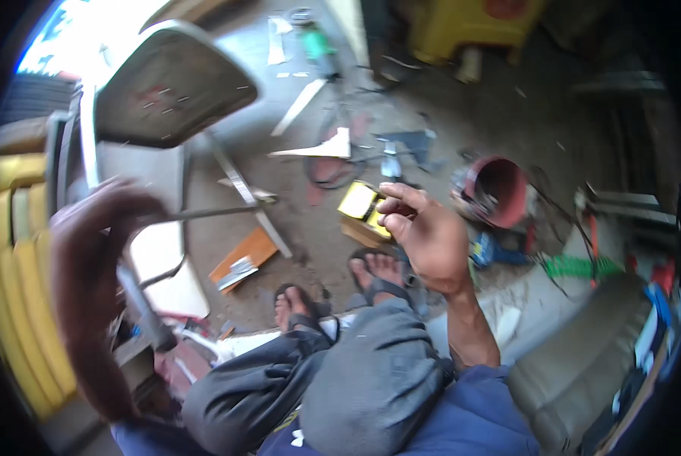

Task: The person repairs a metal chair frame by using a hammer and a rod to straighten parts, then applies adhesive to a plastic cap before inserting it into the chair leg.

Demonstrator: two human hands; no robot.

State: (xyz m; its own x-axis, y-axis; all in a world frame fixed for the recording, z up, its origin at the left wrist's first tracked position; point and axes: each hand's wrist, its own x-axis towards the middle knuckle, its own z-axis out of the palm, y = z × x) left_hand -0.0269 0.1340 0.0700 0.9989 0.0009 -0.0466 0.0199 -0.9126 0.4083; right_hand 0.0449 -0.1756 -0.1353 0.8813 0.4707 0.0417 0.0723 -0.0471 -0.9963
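Observation:
My left hand (105,228), blurred at the left, has its fingers curled around a thin metal bar (211,212) that reaches toward the middle of the view. Above it is a chair with a dark panel (172,91) and pale metal legs. My right hand (420,239) is raised right of centre, fingers apart and loosely bent, with nothing visible in them. Behind its fingertips on the floor lie a yellow box (355,199) and a small silver tool (390,161). An orange board (241,254) with a metal piece on it lies below the bar.
Yellow padded slabs (25,304) stand at left. A red bucket (504,182), blue power tool (492,249) and green coiled hose (583,266) lie at right, beside an olive cushion (572,372). Scraps and cables litter the floor (295,182). A yellow plastic item (462,30) is at the back.

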